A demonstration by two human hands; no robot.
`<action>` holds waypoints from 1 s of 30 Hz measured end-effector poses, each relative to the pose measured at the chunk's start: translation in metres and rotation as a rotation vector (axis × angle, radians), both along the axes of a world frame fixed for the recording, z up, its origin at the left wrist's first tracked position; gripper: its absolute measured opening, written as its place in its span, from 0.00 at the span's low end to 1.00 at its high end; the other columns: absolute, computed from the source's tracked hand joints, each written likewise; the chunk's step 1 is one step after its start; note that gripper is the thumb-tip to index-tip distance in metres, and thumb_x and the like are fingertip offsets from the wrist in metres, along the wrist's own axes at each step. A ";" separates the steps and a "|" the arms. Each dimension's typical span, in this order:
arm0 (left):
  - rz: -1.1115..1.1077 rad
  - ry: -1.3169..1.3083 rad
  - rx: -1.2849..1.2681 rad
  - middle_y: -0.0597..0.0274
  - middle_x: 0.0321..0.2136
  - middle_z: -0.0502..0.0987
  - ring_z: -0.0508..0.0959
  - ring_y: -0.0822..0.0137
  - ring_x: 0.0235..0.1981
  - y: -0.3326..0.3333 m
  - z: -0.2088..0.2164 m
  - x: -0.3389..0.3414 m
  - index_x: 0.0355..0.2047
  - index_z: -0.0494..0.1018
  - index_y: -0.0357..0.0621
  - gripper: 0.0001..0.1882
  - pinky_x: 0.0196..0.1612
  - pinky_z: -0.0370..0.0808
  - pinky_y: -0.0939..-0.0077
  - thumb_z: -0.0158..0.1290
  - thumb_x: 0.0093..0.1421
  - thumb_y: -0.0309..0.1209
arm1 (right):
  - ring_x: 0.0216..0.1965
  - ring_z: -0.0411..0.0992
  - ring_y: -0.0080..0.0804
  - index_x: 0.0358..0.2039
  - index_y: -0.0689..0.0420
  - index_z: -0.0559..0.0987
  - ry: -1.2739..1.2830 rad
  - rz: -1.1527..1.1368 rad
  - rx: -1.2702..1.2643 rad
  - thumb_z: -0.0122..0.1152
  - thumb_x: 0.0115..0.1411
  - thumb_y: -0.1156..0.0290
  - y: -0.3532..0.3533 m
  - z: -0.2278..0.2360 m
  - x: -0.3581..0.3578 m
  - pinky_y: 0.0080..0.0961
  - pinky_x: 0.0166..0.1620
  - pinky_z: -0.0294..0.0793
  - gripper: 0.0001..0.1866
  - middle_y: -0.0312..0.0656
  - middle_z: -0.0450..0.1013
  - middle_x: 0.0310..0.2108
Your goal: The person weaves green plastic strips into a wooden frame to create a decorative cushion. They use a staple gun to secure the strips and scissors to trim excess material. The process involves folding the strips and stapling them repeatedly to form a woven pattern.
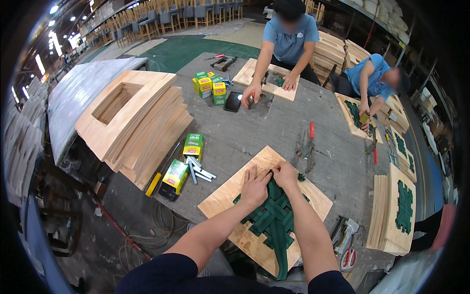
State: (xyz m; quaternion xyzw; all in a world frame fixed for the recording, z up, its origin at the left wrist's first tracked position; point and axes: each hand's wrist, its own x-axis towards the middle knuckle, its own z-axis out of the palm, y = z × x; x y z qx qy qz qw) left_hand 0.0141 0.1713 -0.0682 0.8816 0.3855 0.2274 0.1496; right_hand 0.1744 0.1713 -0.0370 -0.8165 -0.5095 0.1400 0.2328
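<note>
Before me a square plywood board lies at an angle on the table, with dark green webbing straps woven across its middle. One long strap runs down the weave, its loose tail hanging past the near edge. My left hand presses on the board beside the strap's far end, fingers stretched out over wood and webbing. Curled against that same far end, my right hand pinches the strap, its fingertips partly hidden. A small dark green piece sits just right of my right hand.
Pliers with red handles lie beyond the board. A staple gun and red-handled scissors are at right, near stacked boards. Staple boxes and loose staple strips lie left, by stacked cut-out panels. Two people work across the table.
</note>
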 end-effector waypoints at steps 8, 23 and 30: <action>0.032 0.098 -0.002 0.66 0.69 0.67 0.58 0.43 0.73 -0.005 0.002 0.002 0.65 0.72 0.52 0.26 0.74 0.49 0.40 0.46 0.66 0.30 | 0.43 0.81 0.46 0.40 0.59 0.85 0.148 -0.050 -0.052 0.70 0.57 0.65 0.007 -0.009 0.010 0.39 0.48 0.79 0.13 0.50 0.83 0.38; -0.019 0.214 -0.126 0.70 0.72 0.63 0.54 0.46 0.74 -0.001 0.012 0.000 0.67 0.69 0.54 0.27 0.74 0.44 0.35 0.47 0.66 0.31 | 0.37 0.81 0.46 0.38 0.65 0.84 -0.109 -0.878 0.100 0.70 0.60 0.61 -0.376 0.007 0.125 0.40 0.44 0.78 0.17 0.53 0.82 0.34; -0.124 0.331 -0.226 0.74 0.74 0.58 0.50 0.48 0.76 0.010 0.028 -0.012 0.70 0.65 0.60 0.26 0.73 0.39 0.26 0.41 0.74 0.44 | 0.39 0.82 0.52 0.33 0.69 0.84 -0.120 -0.907 -0.184 0.79 0.49 0.57 -0.364 -0.014 0.155 0.45 0.44 0.78 0.24 0.60 0.82 0.36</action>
